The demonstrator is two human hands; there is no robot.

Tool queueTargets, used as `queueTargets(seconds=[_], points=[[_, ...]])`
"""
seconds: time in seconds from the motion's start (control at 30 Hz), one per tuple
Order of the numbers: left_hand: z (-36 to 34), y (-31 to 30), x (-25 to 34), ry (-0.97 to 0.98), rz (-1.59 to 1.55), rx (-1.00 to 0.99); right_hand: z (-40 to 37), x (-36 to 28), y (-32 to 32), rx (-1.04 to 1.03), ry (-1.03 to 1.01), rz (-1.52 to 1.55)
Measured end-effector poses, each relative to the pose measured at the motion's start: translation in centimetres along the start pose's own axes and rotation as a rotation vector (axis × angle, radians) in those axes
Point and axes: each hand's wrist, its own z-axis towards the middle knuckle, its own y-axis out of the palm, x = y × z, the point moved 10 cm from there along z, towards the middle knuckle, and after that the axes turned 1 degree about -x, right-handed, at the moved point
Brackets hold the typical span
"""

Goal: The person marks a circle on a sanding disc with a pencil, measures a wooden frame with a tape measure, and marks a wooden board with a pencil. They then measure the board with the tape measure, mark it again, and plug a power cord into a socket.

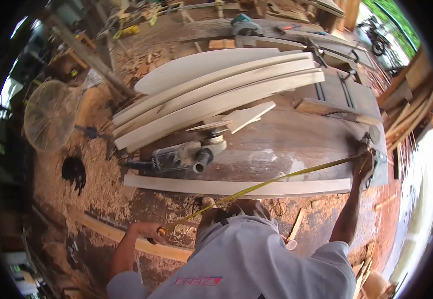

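My left hand (148, 231) is closed around a tape measure (161, 231), low at the left beside my body. Its yellow blade (261, 186) is drawn out and slants up across the bench to the right. At the bench's right end my right hand (365, 160) grips the far end of the blade; its fingertips are small and partly hidden. Beneath the blade, a long pale wood strip (236, 187) lies along the bench's near edge. An angle grinder (189, 155) rests behind the strip, nearer the left end.
Several curved pale boards (216, 97) are stacked on the bench (276, 139), with small offcuts (249, 117) in front. At the back stand a circular saw (246, 26) and hand tools. A fan (51, 115) stands at left. Wood shavings (104, 172) cover the floor; a long board (166, 249) lies near my left hand.
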Motion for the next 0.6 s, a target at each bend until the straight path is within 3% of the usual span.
queueTargets(seconds=[0.2, 0.27, 0.33, 0.37, 0.47, 0.53, 0.6], points=[[1.5, -0.1, 7.2, -0.093, 0.134, -0.004, 0.8, 2.0, -1.3, -0.066, 0.057, 0.038], [2.3, 0.0, 11.4, -0.023, 0.242, 0.018, 0.8, -1.2, -1.8, -0.025, -0.134, -0.015], [3.4, 0.4, 17.3, 0.158, 0.364, 0.119, -1.4, -2.7, 0.0, -0.042, -0.064, 0.168], [4.4, 0.9, 20.2, 0.222, 0.383, 0.156, -2.9, -6.0, 0.7, -0.019, -0.201, 0.134], [8.4, 2.7, 28.4, 0.405, 0.391, 0.371, -10.2, -12.0, 6.8, -0.372, 0.156, 0.626], [9.9, 4.1, 33.8, 0.340, 0.393, 0.515, -15.3, -17.9, 9.1, -0.568, 0.072, 0.680], [11.1, 5.0, 38.5, 0.390, 0.318, 0.597, -15.4, -24.4, 7.3, -0.594, -0.064, 0.739]])
